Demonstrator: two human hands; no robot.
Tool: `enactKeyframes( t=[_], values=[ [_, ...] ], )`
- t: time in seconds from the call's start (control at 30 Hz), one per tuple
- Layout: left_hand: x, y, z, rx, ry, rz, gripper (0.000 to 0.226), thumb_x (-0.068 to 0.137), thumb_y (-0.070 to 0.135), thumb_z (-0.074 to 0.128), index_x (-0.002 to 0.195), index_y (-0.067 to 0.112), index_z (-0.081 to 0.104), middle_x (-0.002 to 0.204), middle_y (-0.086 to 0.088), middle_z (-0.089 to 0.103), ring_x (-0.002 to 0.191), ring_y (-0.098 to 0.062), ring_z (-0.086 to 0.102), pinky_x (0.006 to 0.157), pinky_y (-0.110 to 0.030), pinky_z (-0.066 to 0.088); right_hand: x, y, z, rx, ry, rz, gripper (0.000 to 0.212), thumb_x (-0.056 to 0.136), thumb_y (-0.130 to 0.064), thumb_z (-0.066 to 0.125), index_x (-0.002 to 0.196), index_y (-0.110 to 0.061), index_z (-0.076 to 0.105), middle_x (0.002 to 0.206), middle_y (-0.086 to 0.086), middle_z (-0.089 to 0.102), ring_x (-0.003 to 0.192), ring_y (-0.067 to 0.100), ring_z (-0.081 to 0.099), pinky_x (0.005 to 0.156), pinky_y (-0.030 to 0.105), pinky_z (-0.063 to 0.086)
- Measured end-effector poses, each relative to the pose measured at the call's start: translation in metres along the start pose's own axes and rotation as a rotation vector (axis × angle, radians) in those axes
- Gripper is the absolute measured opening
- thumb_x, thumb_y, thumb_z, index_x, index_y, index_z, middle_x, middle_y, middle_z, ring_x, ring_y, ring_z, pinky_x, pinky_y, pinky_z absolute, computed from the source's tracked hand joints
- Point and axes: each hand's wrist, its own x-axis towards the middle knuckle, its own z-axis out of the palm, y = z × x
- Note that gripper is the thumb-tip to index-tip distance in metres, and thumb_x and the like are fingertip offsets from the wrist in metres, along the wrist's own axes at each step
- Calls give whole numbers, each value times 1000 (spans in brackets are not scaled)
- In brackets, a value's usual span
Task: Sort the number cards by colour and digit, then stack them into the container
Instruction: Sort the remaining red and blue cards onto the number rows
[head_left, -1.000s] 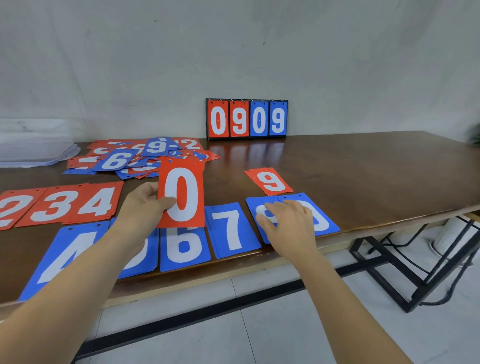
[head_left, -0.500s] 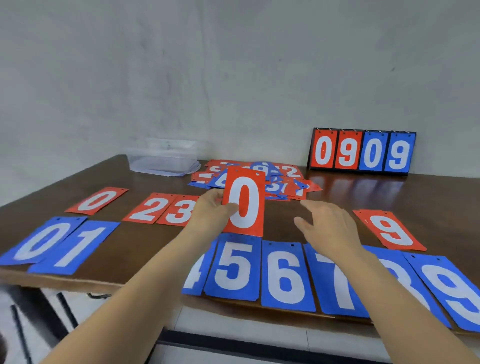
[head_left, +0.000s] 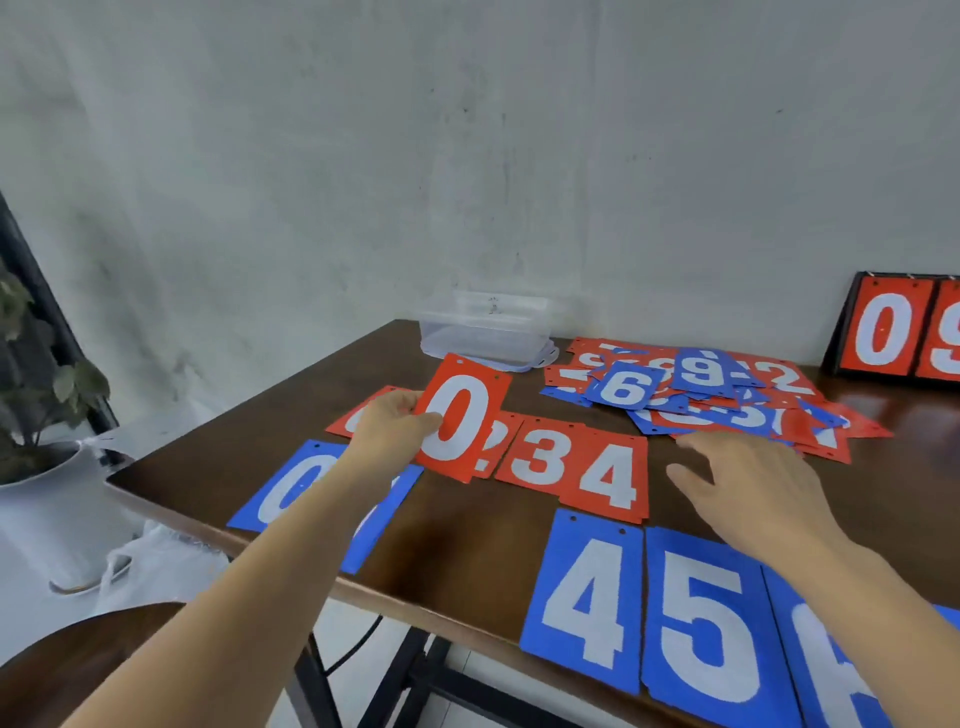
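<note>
My left hand (head_left: 390, 427) pinches a red 0 card (head_left: 460, 415) by its left edge and holds it tilted above the red row, over another red card (head_left: 343, 422) and the red 2 (head_left: 497, 436). Red 3 (head_left: 540, 457) and red 4 (head_left: 608, 480) lie flat to its right. My right hand (head_left: 748, 488) hovers with fingers spread, holding nothing, between the red 4 and the loose pile of mixed red and blue cards (head_left: 701, 395). Blue cards 0 (head_left: 283, 491), 4 (head_left: 584, 603) and 5 (head_left: 701, 629) lie along the near edge. A clear plastic container (head_left: 485, 332) stands at the back.
A scoreboard stand (head_left: 893, 332) with red digits stands at the back right against the wall. The brown table (head_left: 467, 540) ends at left, where a potted plant in a white pot (head_left: 47, 467) sits lower down. A dark round seat (head_left: 78, 665) is at bottom left.
The view has swung left. My left hand carried the red 0 card leftward over the start of the red row. My right hand left the blue cards and now hovers near the pile.
</note>
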Motion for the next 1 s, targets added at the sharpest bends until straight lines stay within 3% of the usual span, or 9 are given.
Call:
enactKeyframes(
  t=[0.1,0.23,0.4,0.47,0.57,0.7,0.83,1.0],
  values=[
    [42,-11,-38,15,40,-16,27,91,15,65,118,10,61,111,-10,69,93,-28,69,86,-43,57,10,-25,6,-11,0,19,43,96,-51,46,132,-29,52,128,-7,59,115,13,55,87,26,45],
    [104,-27,-77,143,90,-13,30,92,11,60,121,7,61,113,-12,68,98,-29,67,87,-41,55,19,-56,16,-18,-2,61,49,94,-54,45,138,-32,47,133,-8,57,118,12,54,90,27,46],
    [157,-51,-85,310,35,13,26,91,8,53,115,5,64,105,-10,66,101,-30,63,82,-36,51,19,-78,22,-68,-16,138,48,95,-54,44,137,-33,48,131,-9,58,114,12,56,88,26,47],
    [170,-61,-82,402,5,30,27,92,11,51,116,8,63,109,-9,66,103,-30,62,89,-39,51,19,-82,17,-112,-27,158,47,96,-54,41,137,-33,47,130,-10,58,112,9,56,85,22,46],
    [182,-72,-77,654,12,35,38,96,22,50,133,12,52,129,-11,58,117,-30,54,94,-36,46,22,-85,10,-123,-21,193,41,97,-51,41,132,-32,51,124,-10,61,107,10,58,78,20,44],
    [186,-74,-71,924,70,24,42,97,33,48,132,10,48,132,-17,46,122,-33,44,94,-39,42,29,-88,12,-109,-22,238,45,96,-50,45,136,-29,50,130,-7,59,115,13,56,87,26,46],
    [192,-65,-63,955,97,90,40,94,31,53,128,9,52,128,-19,47,121,-36,43,96,-42,40,41,-82,20,-96,-42,255,45,97,-47,47,137,-27,50,132,-5,58,118,14,54,90,28,46],
    [190,-41,-16,728,11,296,46,90,17,54,136,15,50,130,-14,52,122,-35,45,101,-42,36,64,-68,24,-91,-95,282,45,98,-44,47,137,-24,50,136,-2,55,123,17,51,97,31,43]
  ],
)
